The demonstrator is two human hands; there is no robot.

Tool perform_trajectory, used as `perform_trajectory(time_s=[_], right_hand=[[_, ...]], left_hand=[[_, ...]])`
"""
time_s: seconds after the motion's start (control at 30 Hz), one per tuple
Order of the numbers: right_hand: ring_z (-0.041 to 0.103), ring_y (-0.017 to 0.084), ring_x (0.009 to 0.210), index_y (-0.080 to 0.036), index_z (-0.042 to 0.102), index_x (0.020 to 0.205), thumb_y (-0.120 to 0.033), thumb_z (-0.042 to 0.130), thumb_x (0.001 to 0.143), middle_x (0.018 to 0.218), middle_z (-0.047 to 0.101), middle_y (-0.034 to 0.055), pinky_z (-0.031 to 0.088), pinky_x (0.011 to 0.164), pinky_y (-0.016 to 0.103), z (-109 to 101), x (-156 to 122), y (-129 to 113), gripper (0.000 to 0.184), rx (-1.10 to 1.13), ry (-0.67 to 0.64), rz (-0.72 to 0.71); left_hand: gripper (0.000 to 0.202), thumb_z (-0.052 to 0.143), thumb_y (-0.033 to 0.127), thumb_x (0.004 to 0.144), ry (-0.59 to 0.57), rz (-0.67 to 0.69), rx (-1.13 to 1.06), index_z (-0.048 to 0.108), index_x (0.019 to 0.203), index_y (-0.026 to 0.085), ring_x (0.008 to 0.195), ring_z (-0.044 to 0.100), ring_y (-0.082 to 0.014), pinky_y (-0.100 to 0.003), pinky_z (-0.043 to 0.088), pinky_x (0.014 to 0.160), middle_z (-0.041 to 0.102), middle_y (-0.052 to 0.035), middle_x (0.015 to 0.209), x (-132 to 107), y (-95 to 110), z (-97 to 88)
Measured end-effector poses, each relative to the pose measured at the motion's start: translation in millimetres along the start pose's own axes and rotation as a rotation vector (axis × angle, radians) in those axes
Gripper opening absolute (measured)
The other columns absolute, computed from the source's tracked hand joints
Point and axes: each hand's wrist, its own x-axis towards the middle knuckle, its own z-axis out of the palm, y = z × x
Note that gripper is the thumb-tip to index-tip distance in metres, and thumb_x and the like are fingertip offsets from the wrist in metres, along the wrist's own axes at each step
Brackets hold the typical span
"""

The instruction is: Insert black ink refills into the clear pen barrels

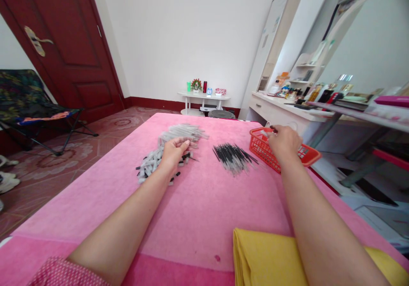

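Note:
My left hand (174,150) rests on a heap of grey pen barrels (166,149) on the pink cloth, fingers curled around one or two of them. Small black pen caps (179,174) lie scattered beside the heap. A pile of thin black pen refills (233,156) lies between my hands. My right hand (283,142) is over the red plastic basket (306,154) at the right edge, fingers pinched on a thin dark item, apparently a pen.
A yellow folded cloth (265,256) lies near me on the pink surface (191,218). A white desk with cosmetics (287,102) stands right, a folding chair (28,107) left, a small white table (203,96) at the far wall, a red door (64,39).

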Motion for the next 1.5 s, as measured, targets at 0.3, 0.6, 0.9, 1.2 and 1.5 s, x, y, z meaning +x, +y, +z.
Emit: perform_trajectory(time_s=[0.3,0.6,0.9,1.2,1.5], right_hand=[[0.058,0.019,0.089,-0.017,0.067,0.097,-0.024,0.051,0.079,0.097,0.065,0.0073,0.041,0.079,0.03,15.8,-39.5,-70.3,0.024,0.323,-0.146,-0.386],[0.055,0.017,0.095,-0.018,0.066,0.095,-0.022,0.052,0.081,0.099,0.062,0.0071,0.038,0.082,0.025,31.5,-76.0,-101.5,0.02,0.37,-0.366,-0.643],[0.055,0.016,0.095,-0.017,0.066,0.095,-0.021,0.052,0.082,0.102,0.062,0.0073,0.037,0.083,0.024,30.8,-79.3,-104.5,0.02,0.366,-0.423,-0.657],[0.056,0.017,0.097,-0.017,0.066,0.096,-0.019,0.049,0.083,0.102,0.063,0.0073,0.037,0.086,0.026,23.8,-83.6,-110.6,0.022,0.372,-0.465,-0.693],[0.058,0.017,0.095,-0.015,0.068,0.094,-0.019,0.049,0.083,0.099,0.065,0.0086,0.038,0.085,0.025,25.9,-85.6,-111.7,0.022,0.37,-0.478,-0.74]], left_hand=[[0.024,0.051,0.021,0.076,0.124,0.437,0.849,0.069,0.093,0.018,0.091,0.062,-0.0205,-0.033,0.045,0.085,0.07,-0.0056,0.096,20.3,-7.0,-38.2],[0.055,0.042,0.009,0.077,-0.132,0.572,1.379,0.048,0.127,0.031,0.122,0.038,-0.026,-0.049,0.029,0.099,0.048,0.0005,0.133,9.1,-12.0,-34.5],[0.04,0.045,0.008,0.074,-0.173,0.597,1.373,0.066,0.105,0.023,0.099,0.053,-0.0232,-0.037,0.041,0.087,0.063,-0.0075,0.104,16.6,-16.2,-37.7],[0.046,0.045,0.001,0.067,-0.115,0.638,1.28,0.066,0.103,0.02,0.099,0.054,-0.022,-0.034,0.041,0.087,0.064,-0.0083,0.104,18.9,-22.9,-40.9],[0.045,0.044,0.002,0.07,-0.05,0.578,1.387,0.065,0.105,0.021,0.097,0.055,-0.0246,-0.037,0.04,0.084,0.066,-0.0085,0.101,15.2,-18.1,-41.0]])
